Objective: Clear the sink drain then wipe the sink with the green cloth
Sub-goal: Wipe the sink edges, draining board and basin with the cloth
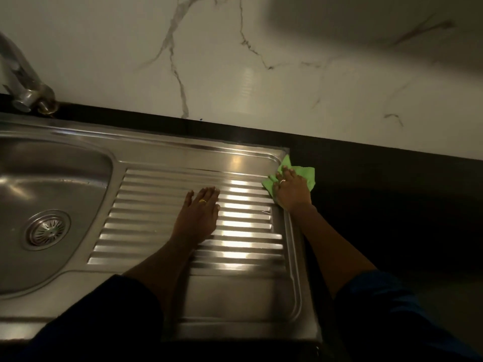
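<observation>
**Mia:** Looking down from the head camera, where is the green cloth [300, 175]?

**Sam:** It is at the far right corner of the steel sink [162, 150]. Part of it lies on the sink's edge and part on the dark counter [392, 205]. The right hand [291, 189] is on top of it, fingers bent and pressing down on it.

**Mia:** And the left hand [201, 210]?

**Sam:** It lies flat on the ridged draining board [156, 218], fingers straight and close together, holding nothing.

**Mia:** Is the drain [48, 230] clean?

**Sam:** It is over in the bowl on the left, and I see no bits in it. So I think the wiping part is on now.

**Mia:** What could go wrong?

**Sam:** The cloth could slip off onto the counter, because it sits half over the edge. It could also skip the dips between the ridges, and the bowl could get missed, since it is well away from the cloth.
</observation>
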